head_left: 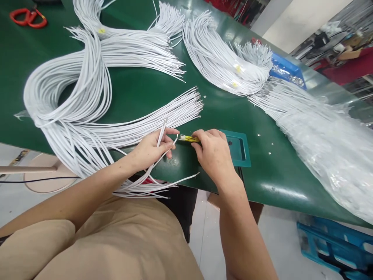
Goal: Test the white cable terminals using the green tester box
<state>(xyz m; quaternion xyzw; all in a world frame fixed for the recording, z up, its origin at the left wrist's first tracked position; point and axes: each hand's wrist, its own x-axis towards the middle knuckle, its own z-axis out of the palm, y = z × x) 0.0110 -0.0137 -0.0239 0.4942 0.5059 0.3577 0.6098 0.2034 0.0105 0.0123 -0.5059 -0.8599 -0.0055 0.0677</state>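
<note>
My left hand (153, 149) grips a few thin white wires (162, 134) near their cut ends, at the front edge of the green table (140, 89). My right hand (214, 153) is closed on a small yellow tool (189, 138), whose metal tip points left and meets a wire end held by the left fingers. A large looped bundle of white wires (67, 101) lies left of my hands, its ends fanned out just beyond them. Some loose wires (145, 188) hang over the table edge towards my lap.
A teal tray (243, 149) lies right of my right hand. More white wire bundles (221, 62) lie further back, clear plastic bags of wires (320, 136) at right, a blue bin (287, 68) behind them, red scissors (27, 17) far left. Blue crates (335, 245) stand on the floor.
</note>
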